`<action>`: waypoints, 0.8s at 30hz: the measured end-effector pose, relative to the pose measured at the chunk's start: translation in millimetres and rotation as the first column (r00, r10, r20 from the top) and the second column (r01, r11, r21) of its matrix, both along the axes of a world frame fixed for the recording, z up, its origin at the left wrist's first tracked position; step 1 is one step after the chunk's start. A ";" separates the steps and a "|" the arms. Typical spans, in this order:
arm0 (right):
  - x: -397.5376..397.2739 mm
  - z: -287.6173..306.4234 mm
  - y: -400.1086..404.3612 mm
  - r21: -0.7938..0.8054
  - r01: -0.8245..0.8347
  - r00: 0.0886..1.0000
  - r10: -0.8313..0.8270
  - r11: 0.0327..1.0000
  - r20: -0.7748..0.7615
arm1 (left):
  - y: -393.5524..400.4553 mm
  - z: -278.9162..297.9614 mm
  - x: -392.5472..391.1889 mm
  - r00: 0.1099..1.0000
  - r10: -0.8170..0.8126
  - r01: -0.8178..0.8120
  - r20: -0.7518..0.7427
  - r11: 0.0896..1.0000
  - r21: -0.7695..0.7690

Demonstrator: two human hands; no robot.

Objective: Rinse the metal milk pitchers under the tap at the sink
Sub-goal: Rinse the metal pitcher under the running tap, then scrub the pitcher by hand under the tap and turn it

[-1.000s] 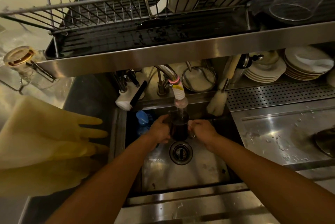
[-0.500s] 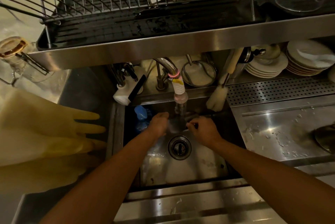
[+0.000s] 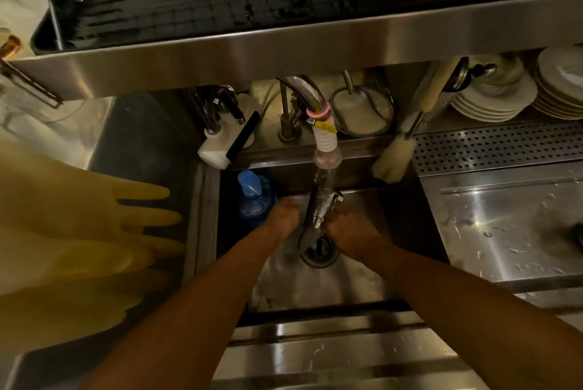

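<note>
Your left hand point(image 3: 281, 216) and right hand point(image 3: 348, 225) both hold the small shiny metal milk pitcher point(image 3: 318, 211) between them — the grip is curled round its sides, one hand on each flank, though blur hides the fingers. The pitcher sits tipped under the stream from the curved chrome tap with the white ribbed hose tip point(image 3: 326, 140), directly above the round drain point(image 3: 319, 249) of the stainless steel sink point(image 3: 315, 288). A blue plastic bottle point(image 3: 254, 197) stands in the sink's back left corner, just beside your left hand. On the wet steel worktop point(image 3: 504, 225) to the right lies a perforated drain panel point(image 3: 498, 145), with stacked white plates point(image 3: 495, 102) behind it — and pale yellow rubber gloves point(image 3: 79, 232) hang at the left.
</note>
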State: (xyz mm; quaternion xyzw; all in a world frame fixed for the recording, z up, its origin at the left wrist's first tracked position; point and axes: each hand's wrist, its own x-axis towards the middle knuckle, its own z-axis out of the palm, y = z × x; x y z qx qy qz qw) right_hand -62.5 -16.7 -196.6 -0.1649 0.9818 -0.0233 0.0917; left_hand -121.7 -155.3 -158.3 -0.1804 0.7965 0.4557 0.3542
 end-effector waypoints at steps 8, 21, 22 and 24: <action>-6.0 -3.0 7.3 0.179 -0.061 0.995 0.045 0.982 0.094 | -3.9 -17.4 1.9 1.000 -0.005 0.005 -0.001 1.000 0.006; -16.0 53.6 14.9 -0.370 0.717 0.696 -0.582 0.590 0.421 | -1.1 -5.1 0.6 0.978 -0.144 0.151 -0.148 0.988 0.033; -16.0 59.5 16.0 -0.395 0.762 0.648 -0.593 0.513 0.479 | -2.5 -4.1 0.3 0.977 -0.142 0.151 -0.157 0.987 0.048; -16.5 69.6 17.4 -0.441 0.822 0.568 -0.579 0.361 0.585 | -5.6 8.5 2.8 0.965 -0.173 0.187 -0.198 0.981 0.056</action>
